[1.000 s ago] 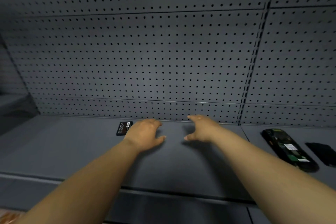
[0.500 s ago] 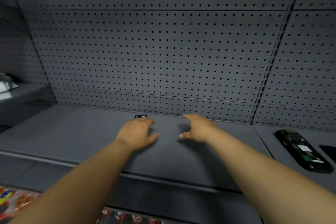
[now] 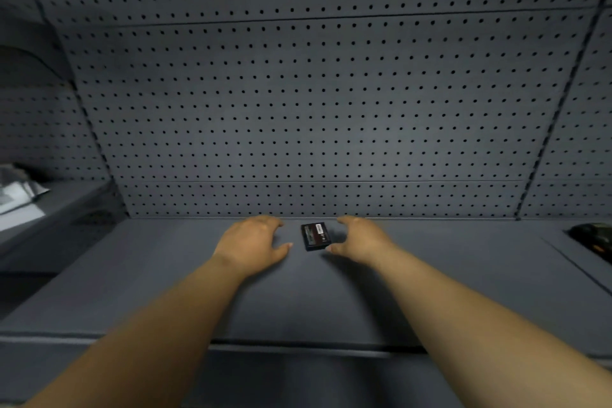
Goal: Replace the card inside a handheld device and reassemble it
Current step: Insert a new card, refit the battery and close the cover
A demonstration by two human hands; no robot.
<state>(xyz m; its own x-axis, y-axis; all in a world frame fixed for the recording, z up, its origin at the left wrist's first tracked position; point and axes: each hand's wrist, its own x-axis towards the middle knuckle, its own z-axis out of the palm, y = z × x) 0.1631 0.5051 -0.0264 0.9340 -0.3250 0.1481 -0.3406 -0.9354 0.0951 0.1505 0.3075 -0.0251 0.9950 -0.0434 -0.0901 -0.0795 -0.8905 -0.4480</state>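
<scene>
A small black rectangular pack with a white-and-red label (image 3: 315, 236) lies flat on the grey shelf (image 3: 149, 275), close to the pegboard back wall. My left hand (image 3: 253, 242) hovers just left of it, fingers apart and empty. My right hand (image 3: 359, 237) is just right of it, fingers spread, thumb tip near the pack's lower right corner; no grip on it shows. The opened black handheld device (image 3: 592, 238) lies at the far right edge of the view, mostly cut off.
A grey pegboard wall (image 3: 314, 109) rises directly behind the shelf. A lower side shelf at left holds a pale, blurred object (image 3: 16, 199). The shelf's front lip (image 3: 298, 346) runs below my forearms.
The view has swung left, so the device slid to the right edge. The labelled pack, earlier left of and partly hidden by my left hand, now lies between both hands.
</scene>
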